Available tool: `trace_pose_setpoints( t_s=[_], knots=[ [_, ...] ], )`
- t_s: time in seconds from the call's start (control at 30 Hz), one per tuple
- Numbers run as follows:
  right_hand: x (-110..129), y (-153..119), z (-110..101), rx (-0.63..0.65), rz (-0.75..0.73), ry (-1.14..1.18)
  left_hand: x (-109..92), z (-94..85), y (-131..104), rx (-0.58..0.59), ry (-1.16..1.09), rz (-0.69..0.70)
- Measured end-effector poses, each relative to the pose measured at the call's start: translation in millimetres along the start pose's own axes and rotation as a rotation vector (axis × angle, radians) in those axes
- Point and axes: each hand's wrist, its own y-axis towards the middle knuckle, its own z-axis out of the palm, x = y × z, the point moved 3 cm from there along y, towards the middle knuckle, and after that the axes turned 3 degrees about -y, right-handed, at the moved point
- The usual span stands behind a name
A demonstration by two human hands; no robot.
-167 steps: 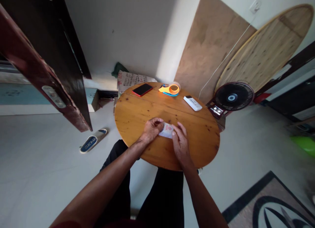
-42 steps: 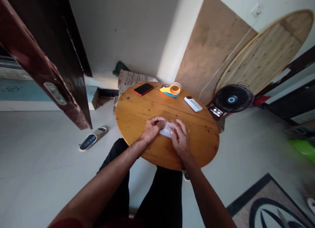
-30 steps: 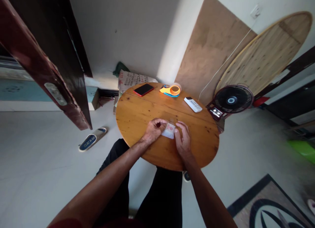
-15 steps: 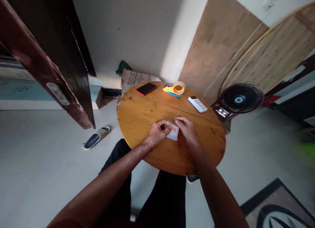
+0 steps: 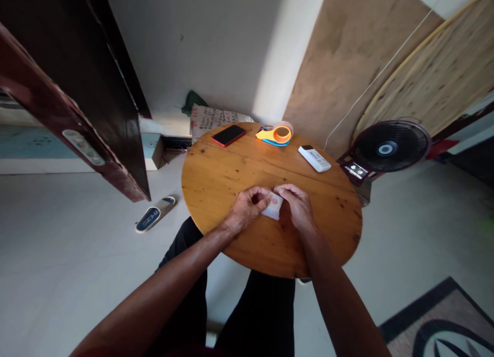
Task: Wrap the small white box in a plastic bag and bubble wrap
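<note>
A small white packet (image 5: 273,208) with a red mark lies on the round wooden table (image 5: 231,177), near its front middle. My left hand (image 5: 247,209) pinches the packet's left edge with curled fingers. My right hand (image 5: 298,207) grips its right edge, with the thumb and fingers bent over the top. Both hands rest low on the tabletop. Most of the packet is hidden between the fingers.
At the table's far side lie a red phone (image 5: 228,135), an orange tape dispenser (image 5: 277,134) and a white remote (image 5: 314,158). A black fan (image 5: 389,147) stands on the right, a sandal (image 5: 155,216) on the floor at left. A dark door (image 5: 73,115) hangs at left.
My right hand has slid from flat over the packet to gripping its right edge. My head has shifted, so the table sits slightly lower and to the right.
</note>
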Motion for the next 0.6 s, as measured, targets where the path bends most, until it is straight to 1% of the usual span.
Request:
trace_pose_setpoints(
  t_s=[0.13,0.27,0.33,0.43,0.6],
  knots=[
    [3.0,-3.8,0.4,0.049,0.004,0.0,-0.2,-1.5,-0.5,-0.012,0.037,0.018],
    [7.0,-5.9,-1.2,0.126,-0.037,-0.03,0.0,-2.0,-1.5,0.004,0.054,0.021],
    [10.7,-6.5,-2.4,0.166,-0.09,-0.054,0.4,-2.4,-1.5,-0.004,0.058,0.026],
    [15.8,-7.4,-3.8,0.213,-0.208,-0.123,0.1,-2.4,-0.9,-0.008,0.069,0.042],
    [15.9,-8.7,-3.6,0.221,-0.387,-0.256,-0.2,-2.4,-0.3,-0.008,0.067,0.058]
  ],
)
